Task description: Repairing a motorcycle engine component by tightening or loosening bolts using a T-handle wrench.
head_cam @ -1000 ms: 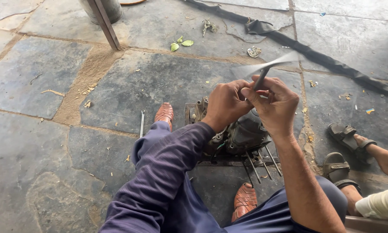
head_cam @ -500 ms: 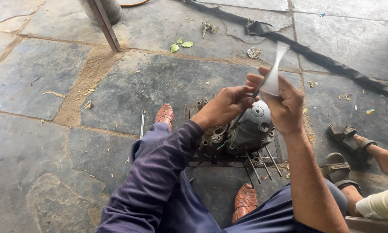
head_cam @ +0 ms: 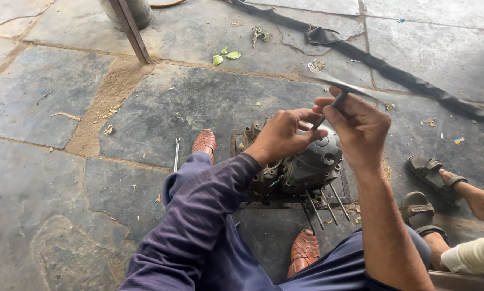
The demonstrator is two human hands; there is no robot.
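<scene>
**Thin metal strip held over an engine block**

A thin metal strip (head_cam: 355, 89) is gripped in the right hand (head_cam: 360, 126), the fingers closed around its near end while the far end blurs out to the right. The left hand (head_cam: 282, 134) is curled close beside it, fingertips pinched at the lower end of the same strip; whether anything else is held there cannot be told. Directly below both hands, a grey engine block (head_cam: 306, 167) is seen on a metal tray (head_cam: 236, 143), with 4 long studs (head_cam: 323, 207) projecting toward the person. The strip appears to be in preparation above the block. A steady 2-handed grip is judged necessary. Left of the hands a spanner (head_cam: 176, 153) lies on the stone floor (head_cam: 64, 178); to the right, another person's sandalled feet (head_cam: 430, 188) rest.
</scene>
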